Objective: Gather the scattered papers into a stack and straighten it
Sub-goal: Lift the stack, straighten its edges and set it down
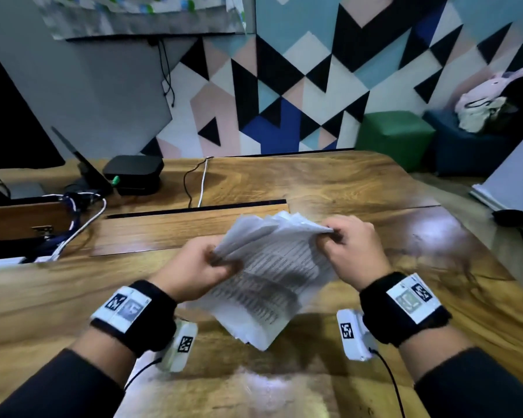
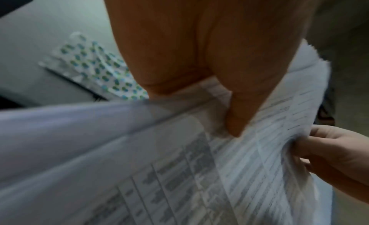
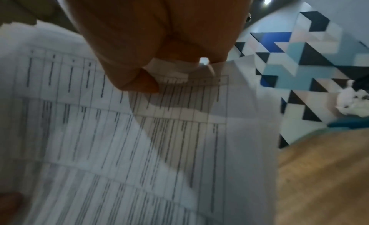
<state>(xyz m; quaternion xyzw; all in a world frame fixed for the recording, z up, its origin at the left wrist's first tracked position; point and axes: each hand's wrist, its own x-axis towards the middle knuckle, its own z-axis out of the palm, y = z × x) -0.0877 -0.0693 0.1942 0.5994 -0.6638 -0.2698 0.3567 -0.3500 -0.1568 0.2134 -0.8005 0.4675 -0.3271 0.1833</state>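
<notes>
A bundle of white papers point(image 1: 269, 273) printed with tables hangs above the wooden table point(image 1: 375, 188), its sheets fanned and uneven at the top. My left hand point(image 1: 206, 263) grips its upper left corner, and my right hand point(image 1: 341, 239) pinches the upper right corner. In the left wrist view my thumb point(image 2: 239, 117) presses on the papers point(image 2: 179, 173), with the right hand point(image 2: 335, 159) at the far edge. The right wrist view shows my right thumb point(image 3: 139, 80) pressing the printed sheets point(image 3: 139, 149). The bundle's lower end droops toward the table.
At the back left stand a black box point(image 1: 133, 173), a dark monitor point(image 1: 9, 122), cables point(image 1: 82, 215) and a wooden case point(image 1: 24, 218). A slot point(image 1: 194, 208) runs across the table. Green point(image 1: 396, 137) and blue stools stand beyond the far right corner.
</notes>
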